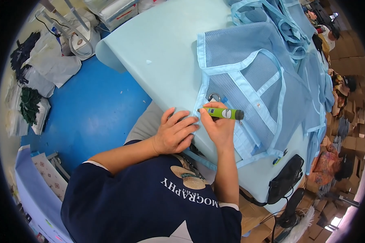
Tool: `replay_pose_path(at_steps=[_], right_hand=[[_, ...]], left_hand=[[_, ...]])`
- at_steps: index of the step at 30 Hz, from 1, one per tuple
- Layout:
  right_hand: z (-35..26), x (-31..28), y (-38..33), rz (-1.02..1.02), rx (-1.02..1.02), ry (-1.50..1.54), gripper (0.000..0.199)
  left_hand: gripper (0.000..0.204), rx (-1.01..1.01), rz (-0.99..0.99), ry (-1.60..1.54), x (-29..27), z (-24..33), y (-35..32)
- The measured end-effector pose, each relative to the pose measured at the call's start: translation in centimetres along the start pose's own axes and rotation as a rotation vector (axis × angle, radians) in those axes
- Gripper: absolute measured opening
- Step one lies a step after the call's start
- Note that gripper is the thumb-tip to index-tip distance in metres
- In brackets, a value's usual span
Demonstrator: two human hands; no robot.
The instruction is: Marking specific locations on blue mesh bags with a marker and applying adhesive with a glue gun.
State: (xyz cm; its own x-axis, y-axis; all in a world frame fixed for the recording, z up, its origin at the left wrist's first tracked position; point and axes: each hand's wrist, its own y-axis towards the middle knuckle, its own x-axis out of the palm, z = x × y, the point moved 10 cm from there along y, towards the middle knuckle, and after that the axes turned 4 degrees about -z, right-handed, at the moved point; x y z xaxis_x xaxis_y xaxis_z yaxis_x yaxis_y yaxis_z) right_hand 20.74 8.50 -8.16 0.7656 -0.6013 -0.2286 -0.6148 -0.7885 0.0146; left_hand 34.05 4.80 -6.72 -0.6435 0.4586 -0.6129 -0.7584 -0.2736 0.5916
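Note:
A light-blue mesh bag (241, 46) with pale fabric trim lies spread over the table in front of me. My right hand (220, 130) is closed round a green marker pen (225, 113). The pen's dark end points right, and its other end meets the bag's trim near the table's near edge. Beside it, my left hand (175, 131) rests with fingers spread, their tips touching the same trim. A metal ring (214, 97) shows on the bag just beyond the pen. Part of the trim is hidden under my fingers.
The table (162, 44) has a pale covering. More blue mesh bags (288, 28) are heaped at the far right. A black pouch (286, 178) lies at the near right edge. Left on the blue floor (97, 97) stand plastic bags (54, 60) and a hose appliance (83, 40). Other people sit far right.

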Motion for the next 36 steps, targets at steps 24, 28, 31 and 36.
replay_pose_path(at_steps=[24, 28, 31, 36], right_hand=[[0.9, -1.1, -0.9, 0.085, -0.007, 0.017, 0.014], [-0.3, -1.1, -0.6, 0.015, -0.032, -0.092, 0.014], [0.2, -0.8, -0.6, -0.022, -0.004, -0.102, 0.015], [-0.6, -0.8, -0.9, -0.042, -0.084, -0.215, 0.016]], left_hand=[[0.024, 0.008, -0.036, 0.029, 0.0, 0.3, 0.5], [0.021, 0.031, -0.006, 0.020, -0.1, 0.2, 0.7], [0.019, 0.029, -0.003, 0.006, 0.0, 0.1, 0.7], [0.020, 0.029, -0.009, 0.011, 0.2, 0.1, 0.5]])
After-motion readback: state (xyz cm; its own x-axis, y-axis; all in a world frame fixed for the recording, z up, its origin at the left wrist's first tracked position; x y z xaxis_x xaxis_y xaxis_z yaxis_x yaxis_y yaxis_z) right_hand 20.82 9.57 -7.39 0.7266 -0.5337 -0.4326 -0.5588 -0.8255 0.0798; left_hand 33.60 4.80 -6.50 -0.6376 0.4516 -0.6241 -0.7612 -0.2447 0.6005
